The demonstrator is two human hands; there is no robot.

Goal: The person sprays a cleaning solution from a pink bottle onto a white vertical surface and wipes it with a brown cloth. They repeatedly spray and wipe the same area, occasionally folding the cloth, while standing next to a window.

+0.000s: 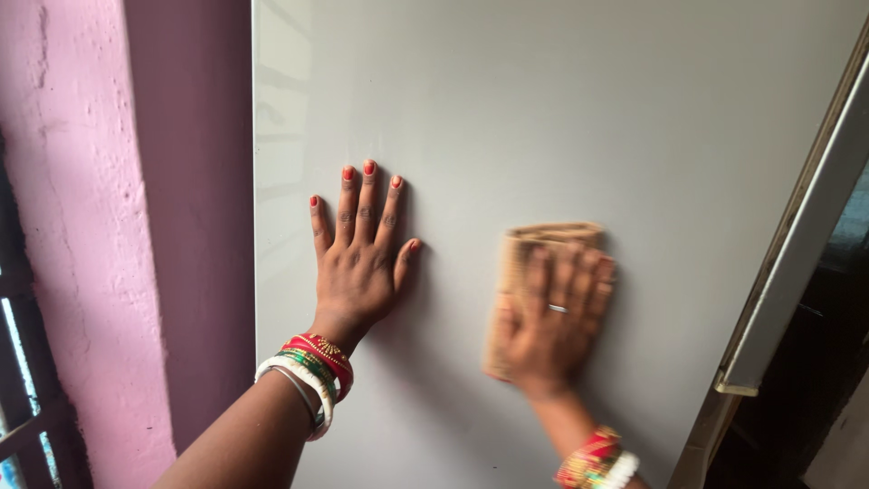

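Two hands are in view, both laid against one broad grey panel (543, 109) that fills the middle and upper right of the frame. At the far left stands a pink plastered wall (81, 226), with dark window bars (27, 426) showing in the lower left corner. Next comes the left hand (358, 263), near the centre of the frame, flat on the panel with its fingers spread and pointing up; it holds nothing and only rests on the surface. A stack of red, green and white bangles (308, 376) rings its wrist. Just to its right, a little lower, the right hand (552, 317) presses one folded tan cloth (543, 249) against the panel, fingers spread over it rather than pinching it (the hand and cloth are blurred, so the grip is hard to read finely). The cloth lies directly under the right hand and well apart from the left, its long axis running roughly up and down. One ring (558, 309) shows on a finger, and more bangles (597, 462) sit at that wrist. Along the right edge a pale metal frame strip (797, 263) slants down, dark space beyond it.
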